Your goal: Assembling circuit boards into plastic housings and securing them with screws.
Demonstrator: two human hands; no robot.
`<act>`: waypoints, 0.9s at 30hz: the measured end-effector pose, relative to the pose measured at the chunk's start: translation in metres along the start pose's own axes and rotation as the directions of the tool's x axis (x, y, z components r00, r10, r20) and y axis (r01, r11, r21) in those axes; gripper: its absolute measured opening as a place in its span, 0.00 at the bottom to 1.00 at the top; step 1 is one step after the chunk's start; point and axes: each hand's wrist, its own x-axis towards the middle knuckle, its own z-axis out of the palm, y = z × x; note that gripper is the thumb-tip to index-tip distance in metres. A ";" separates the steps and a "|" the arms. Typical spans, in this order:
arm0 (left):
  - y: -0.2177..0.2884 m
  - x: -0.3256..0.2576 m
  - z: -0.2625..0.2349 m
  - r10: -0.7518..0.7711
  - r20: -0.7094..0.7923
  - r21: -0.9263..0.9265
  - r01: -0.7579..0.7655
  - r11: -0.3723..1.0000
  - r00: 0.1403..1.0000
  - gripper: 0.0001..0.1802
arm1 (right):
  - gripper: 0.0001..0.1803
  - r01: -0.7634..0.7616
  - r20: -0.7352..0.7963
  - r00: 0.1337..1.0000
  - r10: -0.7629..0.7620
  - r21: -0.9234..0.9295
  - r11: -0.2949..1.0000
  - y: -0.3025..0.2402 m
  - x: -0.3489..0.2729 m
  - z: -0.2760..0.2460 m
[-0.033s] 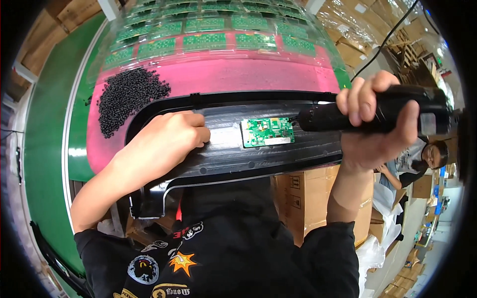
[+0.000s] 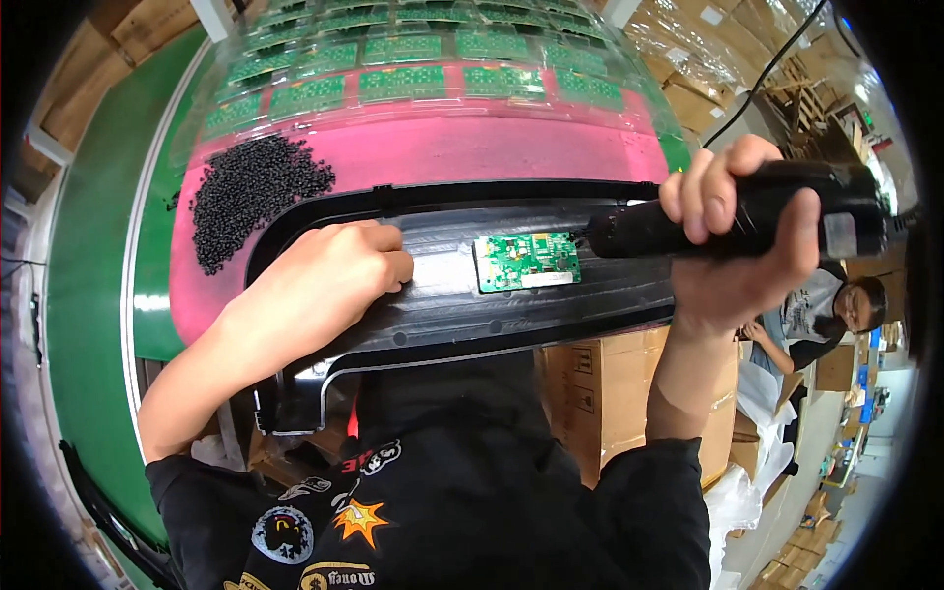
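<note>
A long black plastic housing [image 2: 442,320] lies across in front of me, its raised rim curving round at the left. On its inner face rests a green circuit board [image 2: 528,263]. My right hand [image 2: 733,231] grips a black electric screwdriver [image 2: 639,230], held nearly level, its tip at the board's upper right corner. Whether the tip touches a screw is too small to tell. My left hand [image 2: 339,270] lies over the left part of the housing, fingers curled together; anything between the fingertips is hidden.
A heap of small black screws [image 2: 246,197] lies on the pink mat [image 2: 462,147] at the left. Clear trays of green boards [image 2: 403,84] stand behind. A cardboard box [image 2: 615,393] is below the housing at right. Another person [image 2: 821,310] sits at the far right.
The screwdriver's rear end and my right hand have risen very slightly. My left hand and the board stay in place on the housing.
</note>
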 end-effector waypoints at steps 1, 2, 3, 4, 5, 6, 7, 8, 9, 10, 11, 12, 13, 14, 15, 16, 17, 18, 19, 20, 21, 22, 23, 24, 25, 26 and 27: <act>0.001 0.001 0.000 0.004 0.000 -0.003 -0.004 1.000 1.000 0.08 | 0.24 -0.004 -0.007 1.000 0.004 -0.018 1.000 0.003 0.001 -0.001; 0.002 0.001 -0.001 0.002 0.006 0.035 -0.002 0.999 1.000 0.08 | 0.25 -0.019 0.004 1.000 0.020 -0.065 0.998 0.005 0.001 -0.003; 0.003 0.002 -0.001 0.000 0.012 0.072 -0.001 0.997 1.000 0.08 | 0.26 -0.034 0.015 0.999 0.036 -0.111 0.993 0.006 0.002 -0.005; 0.003 0.004 0.000 0.002 0.011 0.071 -0.003 0.997 1.000 0.08 | 0.26 -0.017 0.010 1.000 0.019 -0.143 0.990 0.009 0.003 -0.006; 0.003 0.005 0.002 0.032 -0.015 0.083 -0.030 0.996 0.999 0.08 | 0.26 -0.017 0.010 1.000 0.019 -0.144 0.989 0.010 0.004 -0.007; 0.002 0.007 0.004 0.062 -0.041 0.096 -0.057 0.994 0.997 0.08 | 0.25 -0.031 0.005 0.999 0.032 -0.168 0.985 0.012 0.005 -0.008; 0.004 0.010 0.003 0.063 -0.041 0.094 -0.059 0.994 0.997 0.08 | 0.25 -0.045 -0.002 0.999 0.046 -0.192 0.980 0.013 0.005 -0.009; 0.007 0.013 0.000 0.055 -0.052 0.058 -0.052 0.997 0.997 0.08 | 0.24 -0.064 -0.014 0.998 0.063 -0.201 0.977 0.014 0.006 -0.008; 0.009 0.017 -0.002 0.046 -0.064 0.022 -0.045 0.999 0.997 0.07 | 0.24 -0.066 -0.015 0.998 0.064 -0.203 0.977 0.015 0.006 -0.008; 0.011 0.020 -0.005 0.046 -0.065 0.020 -0.045 0.999 0.997 0.07 | 0.24 -0.075 -0.033 0.997 0.070 -0.216 0.973 0.016 0.006 -0.008; 0.014 0.024 -0.008 0.078 -0.080 -0.014 -0.080 0.997 0.994 0.07 | 0.23 -0.085 -0.050 0.996 0.075 -0.229 0.970 0.017 0.006 -0.008; 0.015 0.028 -0.009 0.110 -0.096 -0.048 -0.115 0.992 0.989 0.07 | 0.23 -0.089 -0.059 0.995 0.077 -0.241 0.967 0.018 0.007 -0.008; 0.016 0.030 -0.008 0.106 -0.099 -0.049 -0.112 0.993 0.989 0.07 | 0.23 -0.091 -0.055 0.995 0.080 -0.240 0.966 0.018 0.007 -0.007; 0.018 0.032 -0.007 0.117 -0.094 -0.063 -0.123 0.990 0.989 0.09 | 0.23 -0.095 -0.061 0.995 0.083 -0.251 0.963 0.018 0.008 -0.007; 0.018 0.034 -0.007 0.127 -0.089 -0.077 -0.134 0.988 0.988 0.11 | 0.23 -0.100 -0.068 0.994 0.085 -0.261 0.960 0.019 0.008 -0.007; 0.018 0.036 -0.006 0.126 -0.090 -0.079 -0.133 0.988 0.988 0.11 | 0.23 -0.102 -0.067 0.994 0.087 -0.262 0.960 0.019 0.008 -0.007; 0.017 0.038 -0.005 0.136 -0.076 -0.054 -0.140 0.989 0.988 0.12 | 0.23 -0.103 -0.066 0.994 0.088 -0.266 0.958 0.019 0.008 -0.007; 0.017 0.040 -0.003 0.145 -0.061 -0.029 -0.147 0.989 0.988 0.13 | 0.23 -0.104 -0.066 0.994 0.089 -0.271 0.957 0.020 0.008 -0.008; 0.017 0.041 -0.001 0.144 -0.061 -0.031 -0.146 0.989 0.988 0.13 | 0.23 -0.106 -0.067 0.994 0.091 -0.271 0.957 0.020 0.009 -0.008; 0.017 0.042 0.001 0.147 -0.081 -0.041 -0.151 0.988 0.986 0.14 | 0.24 -0.107 -0.065 0.994 0.093 -0.271 0.957 0.020 0.009 -0.008; 0.016 0.042 0.003 0.150 -0.101 -0.051 -0.156 0.986 0.984 0.16 | 0.24 -0.108 -0.063 0.994 0.095 -0.271 0.956 0.020 0.010 -0.009; 0.015 0.043 0.007 0.149 -0.100 -0.054 -0.155 0.986 0.984 0.16 | 0.24 -0.111 -0.064 0.993 0.097 -0.271 0.956 0.021 0.010 -0.009; 0.013 0.043 0.010 0.152 -0.090 -0.043 -0.156 0.987 0.984 0.19 | 0.24 -0.110 -0.048 0.994 0.100 -0.270 0.957 0.021 0.011 -0.009; 0.012 0.043 0.012 0.154 -0.080 -0.031 -0.157 0.987 0.985 0.21 | 0.24 -0.109 -0.033 0.994 0.103 -0.269 0.957 0.021 0.012 -0.009; 0.011 0.043 0.013 0.153 -0.079 -0.035 -0.156 0.987 0.985 0.21 | 0.24 -0.112 -0.035 0.994 0.107 -0.269 0.957 0.022 0.013 -0.010; 0.010 0.044 0.013 0.148 -0.060 -0.047 -0.151 0.987 0.987 0.24 | 0.23 -0.103 -0.041 0.994 0.097 -0.198 0.975 0.022 0.013 -0.010; 0.009 0.044 0.014 0.143 -0.042 -0.059 -0.145 0.988 0.989 0.26 | 0.22 -0.093 -0.047 0.995 0.088 -0.127 0.988 0.023 0.013 -0.010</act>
